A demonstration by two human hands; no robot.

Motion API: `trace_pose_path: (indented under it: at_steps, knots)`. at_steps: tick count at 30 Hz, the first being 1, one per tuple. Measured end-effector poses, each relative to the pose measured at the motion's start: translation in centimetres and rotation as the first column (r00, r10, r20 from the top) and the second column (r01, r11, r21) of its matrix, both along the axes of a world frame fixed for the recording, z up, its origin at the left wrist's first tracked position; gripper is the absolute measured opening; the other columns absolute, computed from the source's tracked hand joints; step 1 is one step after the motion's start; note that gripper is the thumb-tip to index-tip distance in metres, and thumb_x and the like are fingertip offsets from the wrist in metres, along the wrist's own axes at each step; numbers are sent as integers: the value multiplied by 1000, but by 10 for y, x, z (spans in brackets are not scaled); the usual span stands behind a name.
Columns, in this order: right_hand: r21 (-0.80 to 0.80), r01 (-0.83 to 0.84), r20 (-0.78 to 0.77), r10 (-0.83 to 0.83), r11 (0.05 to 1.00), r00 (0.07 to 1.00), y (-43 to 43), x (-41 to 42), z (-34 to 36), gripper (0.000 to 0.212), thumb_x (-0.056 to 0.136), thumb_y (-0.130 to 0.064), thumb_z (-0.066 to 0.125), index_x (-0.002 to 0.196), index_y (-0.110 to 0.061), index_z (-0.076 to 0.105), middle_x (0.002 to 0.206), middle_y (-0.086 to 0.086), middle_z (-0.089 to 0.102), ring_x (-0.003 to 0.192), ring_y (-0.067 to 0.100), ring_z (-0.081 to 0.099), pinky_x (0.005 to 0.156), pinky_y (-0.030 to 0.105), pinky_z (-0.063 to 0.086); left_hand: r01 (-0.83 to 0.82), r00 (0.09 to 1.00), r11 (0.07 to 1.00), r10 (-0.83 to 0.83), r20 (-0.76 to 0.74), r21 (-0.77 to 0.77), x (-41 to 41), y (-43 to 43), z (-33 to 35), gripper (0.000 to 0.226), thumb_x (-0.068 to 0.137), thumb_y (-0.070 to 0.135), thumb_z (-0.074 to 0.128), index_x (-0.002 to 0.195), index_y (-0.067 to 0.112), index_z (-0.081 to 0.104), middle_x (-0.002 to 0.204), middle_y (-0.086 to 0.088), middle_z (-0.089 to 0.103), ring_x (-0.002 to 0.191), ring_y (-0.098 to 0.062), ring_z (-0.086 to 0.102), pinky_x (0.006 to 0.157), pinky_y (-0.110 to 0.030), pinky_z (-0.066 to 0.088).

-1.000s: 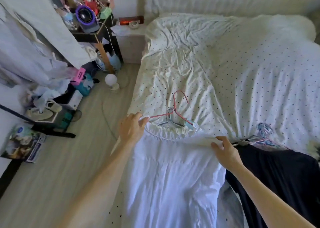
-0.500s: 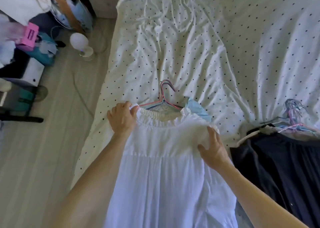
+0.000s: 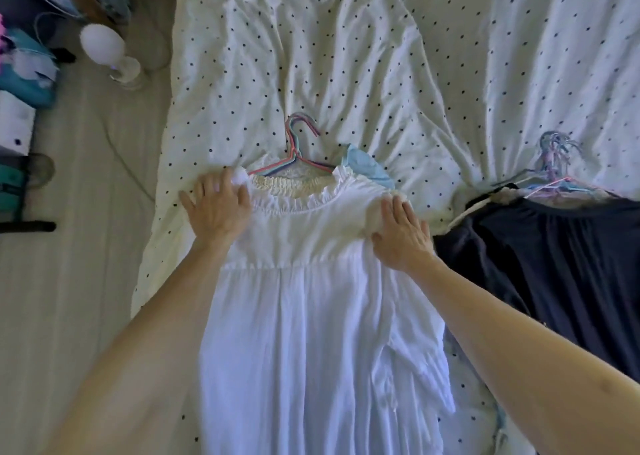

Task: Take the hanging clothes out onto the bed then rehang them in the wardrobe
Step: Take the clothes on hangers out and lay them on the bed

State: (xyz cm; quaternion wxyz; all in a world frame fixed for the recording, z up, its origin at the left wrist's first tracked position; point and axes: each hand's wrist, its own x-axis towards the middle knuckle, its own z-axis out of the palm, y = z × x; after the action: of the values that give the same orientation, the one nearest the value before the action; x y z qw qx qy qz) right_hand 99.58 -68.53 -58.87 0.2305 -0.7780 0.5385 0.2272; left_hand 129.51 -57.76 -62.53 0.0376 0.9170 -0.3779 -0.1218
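I see the white dress [image 3: 311,316] lying flat on the bed [image 3: 346,56], neckline away from me and skirt running down toward me. My left hand [image 3: 216,208] lies on the dress's left shoulder with fingers spread and nearly straight, pressing the fabric, gripping nothing. My right hand [image 3: 401,233] rests the same way on the dress's right shoulder, fingers straight and close together. Pink and blue hangers [image 3: 298,149] stick out of the dress's gathered neckline, hooks on the dotted sheet. A light blue cloth [image 3: 367,165] peeks out just beyond the dress's right shoulder. Right of the dress lies a dark navy garment [image 3: 554,264] with a bundle of hangers [image 3: 557,163] at its top. Left of the dress, past the bed edge, is the floor [image 3: 86,281].
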Motion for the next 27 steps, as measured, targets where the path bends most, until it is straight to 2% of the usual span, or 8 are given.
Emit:
trace_pose_path:
  at_steps: [4, 8, 10, 12, 14, 16, 19, 27]
  knots:
    - [9, 5, 126, -6, 1000, 992, 30, -29, 50, 54, 100, -36, 41, 151, -21, 33, 165, 5, 14, 152, 20, 8, 122, 43, 17, 75, 993, 996, -69, -99, 54, -50, 45, 42, 60, 95, 35, 53, 150, 23, 34, 161, -8, 25, 147, -29, 24, 116, -59, 17]
    - [107, 62, 262, -88, 992, 961, 91, -98, 110, 43, 101, -30, 48, 144, -26, 48, 157, 0, 37, 149, 16, 23, 118, 30, 21, 139, 956, 977, -91, -278, 159, -131, 100, 92, 62, 98, 36, 50, 155, 24, 27, 166, -6, 9, 151, -28, 15, 119, -53, 18]
    - [125, 108, 306, -142, 986, 941, 122, -140, 146, 28, 99, -25, 51, 123, -35, 60, 143, 3, 54, 140, 19, 40, 106, 20, 34, 168, 926, 965, -84, -368, 203, -177, 124, 121, 61, 100, 37, 47, 156, 25, 25, 167, -4, 4, 152, -27, 11, 121, -51, 16]
    - [98, 158, 330, -182, 982, 926, 148, -183, 180, 22, 98, -13, 50, 107, -20, 68, 122, 13, 64, 123, 30, 53, 92, 4, 29, 225, 897, 946, -106, -430, 235, -224, 141, 149, 61, 101, 38, 44, 156, 25, 23, 167, -3, 4, 153, -25, 8, 122, -50, 14]
    - [60, 176, 338, -186, 982, 923, 171, -232, 210, 28, 100, -16, 47, 120, -10, 66, 131, 8, 61, 131, 29, 47, 100, 8, 29, 306, 874, 919, -166, -457, 250, -270, 152, 176, 60, 101, 39, 42, 156, 25, 22, 167, -2, 8, 153, -23, 7, 122, -49, 14]
    - [-12, 203, 353, -186, 979, 917, 189, -283, 233, 37, 102, -31, 46, 138, -29, 56, 149, -10, 45, 147, 12, 27, 114, 22, 26, 388, 851, 888, -242, -466, 248, -314, 156, 199, 59, 101, 38, 41, 156, 26, 23, 166, -1, 14, 152, -22, 9, 122, -48, 14]
    - [-104, 256, 369, -202, 961, 907, 204, -359, 266, 41, 102, -38, 45, 143, -39, 47, 155, -17, 36, 149, 3, 16, 116, 25, 24, 496, 810, 840, -358, -464, 219, -384, 149, 231, 57, 101, 38, 40, 155, 27, 26, 164, 1, 18, 152, -20, 11, 122, -48, 14]
    - [-368, 525, 414, -370, 767, 831, 237, -595, 345, 40, 101, -36, 48, 141, -40, 50, 153, -14, 40, 148, 8, 24, 116, 26, 26, 786, 593, 617, -738, -323, 33, -626, 73, 312, 57, 101, 41, 39, 155, 30, 26, 164, 1, 20, 152, -20, 12, 122, -48, 15]
